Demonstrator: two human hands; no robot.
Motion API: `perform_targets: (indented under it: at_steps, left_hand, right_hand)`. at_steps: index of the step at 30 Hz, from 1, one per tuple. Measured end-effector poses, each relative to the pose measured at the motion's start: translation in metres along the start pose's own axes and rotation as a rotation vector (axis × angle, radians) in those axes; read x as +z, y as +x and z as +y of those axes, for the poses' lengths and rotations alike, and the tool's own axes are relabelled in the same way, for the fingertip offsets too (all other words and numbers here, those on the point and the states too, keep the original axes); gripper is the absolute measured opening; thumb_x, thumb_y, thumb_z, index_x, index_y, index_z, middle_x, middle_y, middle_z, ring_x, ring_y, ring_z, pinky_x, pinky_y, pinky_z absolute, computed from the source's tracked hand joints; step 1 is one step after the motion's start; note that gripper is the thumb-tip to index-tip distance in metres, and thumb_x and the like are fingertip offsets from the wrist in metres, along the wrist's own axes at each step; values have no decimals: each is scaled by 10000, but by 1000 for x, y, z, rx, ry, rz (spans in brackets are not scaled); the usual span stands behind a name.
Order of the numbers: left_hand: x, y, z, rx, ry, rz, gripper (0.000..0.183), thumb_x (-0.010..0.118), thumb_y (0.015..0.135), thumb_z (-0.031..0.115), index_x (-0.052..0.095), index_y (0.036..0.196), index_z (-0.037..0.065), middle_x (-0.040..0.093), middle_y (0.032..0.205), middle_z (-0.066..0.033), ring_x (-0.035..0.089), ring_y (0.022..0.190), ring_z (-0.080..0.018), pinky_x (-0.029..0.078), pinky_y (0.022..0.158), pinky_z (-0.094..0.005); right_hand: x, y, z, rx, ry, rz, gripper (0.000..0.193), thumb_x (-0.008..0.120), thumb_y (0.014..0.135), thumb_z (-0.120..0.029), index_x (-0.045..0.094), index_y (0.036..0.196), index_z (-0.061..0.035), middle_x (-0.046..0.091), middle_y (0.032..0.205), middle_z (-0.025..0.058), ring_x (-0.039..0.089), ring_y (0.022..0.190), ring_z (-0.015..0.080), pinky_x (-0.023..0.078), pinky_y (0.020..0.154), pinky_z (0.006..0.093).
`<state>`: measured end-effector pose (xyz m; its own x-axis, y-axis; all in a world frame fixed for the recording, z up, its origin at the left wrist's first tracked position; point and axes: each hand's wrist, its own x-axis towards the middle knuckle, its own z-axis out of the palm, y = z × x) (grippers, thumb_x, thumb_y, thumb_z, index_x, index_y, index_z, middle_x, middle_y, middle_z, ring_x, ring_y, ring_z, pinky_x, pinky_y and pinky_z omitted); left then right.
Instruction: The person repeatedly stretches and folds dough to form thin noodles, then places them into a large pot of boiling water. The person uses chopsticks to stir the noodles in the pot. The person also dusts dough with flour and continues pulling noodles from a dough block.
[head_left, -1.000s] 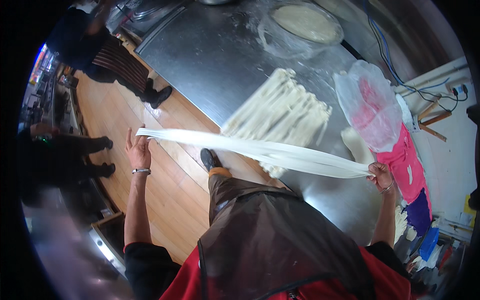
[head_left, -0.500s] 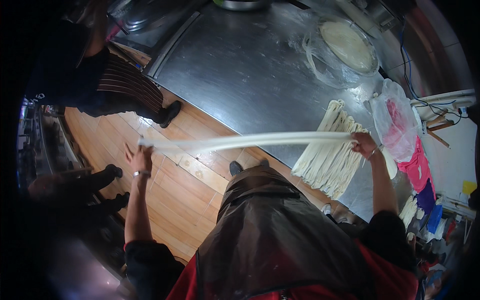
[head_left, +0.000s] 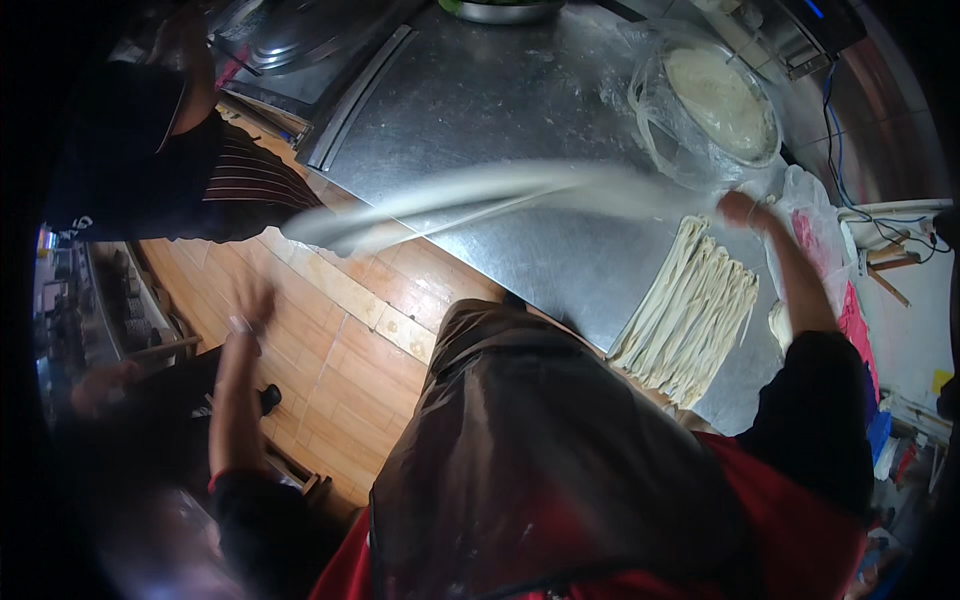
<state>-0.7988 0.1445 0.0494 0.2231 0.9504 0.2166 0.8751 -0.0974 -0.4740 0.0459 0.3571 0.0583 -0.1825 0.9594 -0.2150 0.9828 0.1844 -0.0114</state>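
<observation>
Long pale noodle dough strands [head_left: 480,190] stretch through the air across the metal table's near edge, smeared by motion. At their right end my right hand [head_left: 742,211] is closed on the dough, though blur hides the exact grip. My left hand [head_left: 254,298] is over the floor with its fingers spread, apart from the blurred left end of the strands. Below my right hand, a row of cut noodle strands [head_left: 685,310] lies side by side on the metal table [head_left: 520,110].
A bowl of white flour or dough [head_left: 722,105] stands in clear plastic at the back right. Plastic bags [head_left: 808,225] lie at the table's right edge. Another person in a striped apron [head_left: 255,185] stands at the left. A metal bowl with greens [head_left: 505,12] sits at the far edge.
The dough strands have swung away from me and their left end has come away from my left hand. My left hand has moved left, my right hand slightly right and up.
</observation>
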Motion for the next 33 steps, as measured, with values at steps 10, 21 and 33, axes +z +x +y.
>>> perform_targets:
  at_steps: [10, 21, 33]
  left_hand:
    - [110, -238, 44, -233, -442, -1062, 346, 564, 870, 294, 603, 1214, 319, 463, 1387, 51, 162, 1413, -324, 135, 1121, -540]
    - [23, 82, -161, -251, 11, 645, 156, 478, 935, 77, 627, 915, 32, 603, 978, -134, 547, 939, -288, 459, 782, -412]
    - [149, -258, -32, -316, -577, -1182, 238, 463, 940, 183, 632, 970, 18, 627, 897, -189, 591, 855, -317, 439, 721, -436]
  right_hand:
    - [100, -81, -39, 498, 1502, -438, 137, 628, 843, -154, 622, 789, -28, 559, 643, 27, 504, 508, 109, 423, 460, 264]
    - [-127, 42, 103, 17, 1082, 518, 127, 572, 881, -173, 580, 913, -50, 526, 690, 17, 502, 615, 107, 440, 579, 249]
    - [125, -100, -15, 529, 1101, -356, 138, 685, 801, -127, 684, 831, 8, 624, 614, 76, 501, 438, 101, 372, 390, 250]
